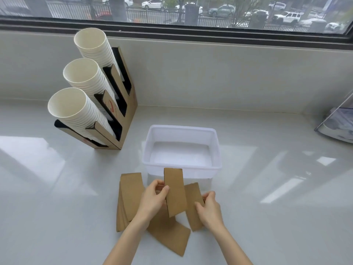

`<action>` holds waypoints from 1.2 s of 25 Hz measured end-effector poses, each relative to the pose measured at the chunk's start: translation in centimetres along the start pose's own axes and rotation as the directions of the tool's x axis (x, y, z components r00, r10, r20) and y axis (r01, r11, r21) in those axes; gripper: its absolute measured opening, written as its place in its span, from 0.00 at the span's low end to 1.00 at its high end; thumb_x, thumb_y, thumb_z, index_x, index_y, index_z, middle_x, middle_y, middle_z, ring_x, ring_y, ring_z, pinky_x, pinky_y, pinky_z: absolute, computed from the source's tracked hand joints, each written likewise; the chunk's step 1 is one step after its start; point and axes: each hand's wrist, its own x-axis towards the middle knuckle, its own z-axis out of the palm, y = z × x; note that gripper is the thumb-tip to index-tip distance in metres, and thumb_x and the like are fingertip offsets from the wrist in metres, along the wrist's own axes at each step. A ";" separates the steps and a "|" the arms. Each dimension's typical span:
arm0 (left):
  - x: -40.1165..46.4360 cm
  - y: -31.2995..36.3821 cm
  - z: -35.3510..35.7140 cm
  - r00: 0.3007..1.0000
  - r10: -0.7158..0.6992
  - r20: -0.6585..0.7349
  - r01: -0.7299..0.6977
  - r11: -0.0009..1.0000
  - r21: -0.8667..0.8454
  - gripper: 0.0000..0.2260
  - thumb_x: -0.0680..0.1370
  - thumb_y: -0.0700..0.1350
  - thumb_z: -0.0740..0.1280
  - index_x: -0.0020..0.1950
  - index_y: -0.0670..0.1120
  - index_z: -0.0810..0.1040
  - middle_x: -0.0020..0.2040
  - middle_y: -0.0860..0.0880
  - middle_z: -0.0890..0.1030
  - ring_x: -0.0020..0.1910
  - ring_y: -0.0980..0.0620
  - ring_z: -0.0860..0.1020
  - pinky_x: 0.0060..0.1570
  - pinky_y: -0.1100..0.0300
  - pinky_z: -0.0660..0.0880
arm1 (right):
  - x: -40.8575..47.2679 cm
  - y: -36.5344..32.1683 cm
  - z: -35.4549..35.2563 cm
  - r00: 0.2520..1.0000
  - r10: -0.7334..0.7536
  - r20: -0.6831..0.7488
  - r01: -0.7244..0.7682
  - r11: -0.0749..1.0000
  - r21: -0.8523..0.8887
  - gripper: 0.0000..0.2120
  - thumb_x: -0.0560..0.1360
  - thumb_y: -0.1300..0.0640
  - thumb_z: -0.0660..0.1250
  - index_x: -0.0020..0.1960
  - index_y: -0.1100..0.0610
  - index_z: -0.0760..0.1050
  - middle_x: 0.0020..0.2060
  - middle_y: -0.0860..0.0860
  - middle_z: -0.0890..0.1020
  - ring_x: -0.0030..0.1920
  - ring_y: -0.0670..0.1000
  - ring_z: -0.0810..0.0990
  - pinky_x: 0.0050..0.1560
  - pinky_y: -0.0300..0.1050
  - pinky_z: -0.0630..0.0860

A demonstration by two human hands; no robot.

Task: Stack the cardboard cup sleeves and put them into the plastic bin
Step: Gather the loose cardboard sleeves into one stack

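Flat brown cardboard cup sleeves lie on the white counter in front of the clear plastic bin [216, 150], which holds nothing. A fanned pile of sleeves [129, 192] sits at the left. My left hand [152, 199] is shut on one sleeve [175, 192], holding it raised and nearly upright over the others. My right hand [209, 209] pinches the right edge of another sleeve [193, 205] that rests on the counter. One more sleeve [170, 236] lies flat, nearest to me, between my forearms.
A cardboard cup dispenser [122, 119] with three leaning stacks of white paper cups [76, 109] stands at the back left. A metal rack [338, 123] sits at the right edge. The window ledge and wall run behind the bin.
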 end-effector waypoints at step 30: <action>-1.4 2.6 -1.9 0.988 0.005 0.153 0.027 0.978 -0.205 0.06 0.75 0.47 0.65 0.51 0.51 0.74 0.45 0.48 0.83 0.37 0.52 0.84 0.34 0.62 0.81 | -1.6 -3.4 -2.2 0.926 -0.350 0.143 0.277 0.885 0.374 0.08 0.74 0.58 0.65 0.50 0.46 0.73 0.45 0.49 0.79 0.41 0.44 0.78 0.34 0.26 0.72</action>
